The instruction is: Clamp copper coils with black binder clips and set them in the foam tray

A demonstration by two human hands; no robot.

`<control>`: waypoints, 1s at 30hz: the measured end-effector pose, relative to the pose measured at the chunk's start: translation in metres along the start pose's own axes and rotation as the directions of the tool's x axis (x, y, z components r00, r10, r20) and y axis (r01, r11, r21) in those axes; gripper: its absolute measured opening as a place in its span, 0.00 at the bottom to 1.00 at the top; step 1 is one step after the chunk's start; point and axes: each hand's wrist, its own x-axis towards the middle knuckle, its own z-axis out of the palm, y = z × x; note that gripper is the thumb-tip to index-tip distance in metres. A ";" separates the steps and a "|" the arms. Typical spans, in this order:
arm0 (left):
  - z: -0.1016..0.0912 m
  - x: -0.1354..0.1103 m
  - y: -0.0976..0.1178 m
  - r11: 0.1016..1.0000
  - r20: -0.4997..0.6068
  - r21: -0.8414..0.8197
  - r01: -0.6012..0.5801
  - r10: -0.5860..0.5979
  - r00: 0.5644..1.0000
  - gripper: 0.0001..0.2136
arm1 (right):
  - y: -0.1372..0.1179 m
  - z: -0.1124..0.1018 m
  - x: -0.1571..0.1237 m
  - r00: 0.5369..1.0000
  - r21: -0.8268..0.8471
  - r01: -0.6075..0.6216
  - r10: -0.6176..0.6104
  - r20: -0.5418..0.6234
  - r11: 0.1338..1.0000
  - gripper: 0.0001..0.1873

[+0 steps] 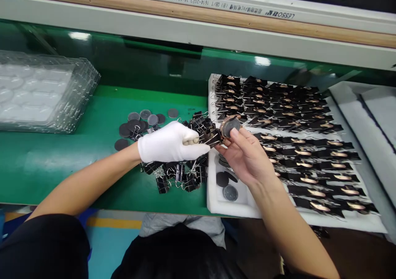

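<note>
Green bench [62, 163] carries white foam tray [216, 205] of clipped discs at 3 o'clock, loose black clips [177, 176] at centre, gloved left hand [168, 145] pinching a binder clip [212, 138] onto round disc [230, 125] pinched by bare right hand [246, 157].

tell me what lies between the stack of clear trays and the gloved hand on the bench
In the head view, loose dark discs lie on the green mat between the clear trays and the gloved left hand.

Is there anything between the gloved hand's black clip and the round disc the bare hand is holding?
Nothing visible. The left hand holds the binder clip right against the round disc in the right hand, above the white tray.
</note>
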 end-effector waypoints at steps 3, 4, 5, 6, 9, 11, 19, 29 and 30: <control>0.001 0.000 0.002 1.000 0.015 0.001 0.002 -0.002 1.000 0.23 | 0.001 0.001 0.000 0.999 -0.067 0.028 -0.030 -0.018 0.997 0.11; 0.002 0.001 0.002 1.000 0.017 -0.003 0.000 0.000 1.000 0.23 | 0.001 0.001 0.000 0.999 -0.079 0.033 -0.034 -0.019 0.996 0.11; 0.002 0.001 0.002 1.000 0.012 -0.009 -0.003 0.004 1.000 0.23 | 0.001 0.002 0.001 0.999 -0.084 0.036 -0.038 -0.013 0.996 0.12; 0.003 0.001 0.002 1.000 0.003 -0.018 -0.007 0.007 1.000 0.23 | 0.002 0.003 0.001 0.999 -0.085 0.039 -0.040 -0.005 0.996 0.12; 0.005 0.002 0.001 0.999 -0.021 -0.041 -0.008 0.007 1.000 0.23 | 0.004 0.005 0.000 0.999 -0.070 0.050 -0.049 0.009 0.996 0.12; 0.008 0.002 0.001 0.999 -0.032 -0.041 0.001 -0.002 0.999 0.23 | 0.006 0.006 0.000 0.999 -0.045 0.044 -0.044 0.005 0.998 0.11; -0.019 0.000 0.004 0.998 0.070 0.018 0.068 -0.069 0.995 0.23 | 0.008 0.007 0.001 1.000 0.080 -0.003 0.003 -0.003 0.997 0.10; -0.056 -0.015 -0.019 0.712 0.050 0.688 0.139 -0.238 0.970 0.19 | -0.002 0.001 0.002 0.997 0.368 -0.045 0.063 -0.035 0.929 0.12; -0.051 -0.014 -0.022 0.688 0.074 0.718 0.105 -0.225 0.972 0.18 | -0.001 0.003 0.002 0.997 0.366 -0.046 0.062 -0.034 0.929 0.13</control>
